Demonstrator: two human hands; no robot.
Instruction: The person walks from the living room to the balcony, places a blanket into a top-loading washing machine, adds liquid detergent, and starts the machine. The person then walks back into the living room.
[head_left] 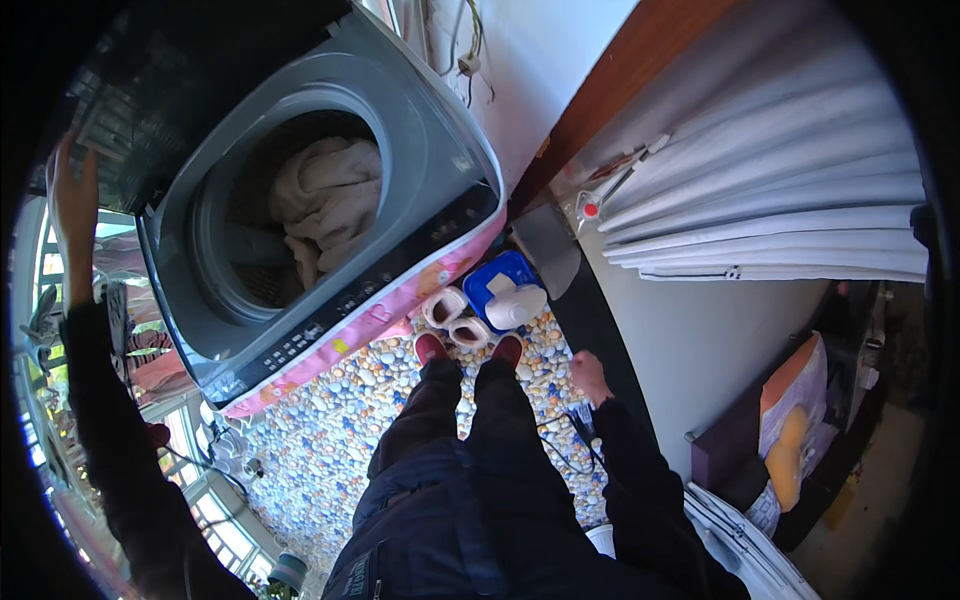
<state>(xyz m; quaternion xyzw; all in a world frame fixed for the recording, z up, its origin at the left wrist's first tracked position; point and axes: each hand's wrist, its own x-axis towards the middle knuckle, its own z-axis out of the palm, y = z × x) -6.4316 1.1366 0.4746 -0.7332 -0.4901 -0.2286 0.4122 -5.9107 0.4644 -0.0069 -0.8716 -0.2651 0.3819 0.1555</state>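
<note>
A top-loading washing machine stands ahead on the left with its dark lid raised. Pale bunched cloth lies inside the drum, against its right side. My left hand is up at the lid's left edge, the thumb and fingers on either side of it. Beside my right leg, above the floor, hangs my right hand; its fingers are curled in and nothing shows in them.
Pale slippers and a blue container with a white jug-like bottle sit before my feet on the pebble-patterned floor. A white curtain hangs at the right. Cables lie near my right leg.
</note>
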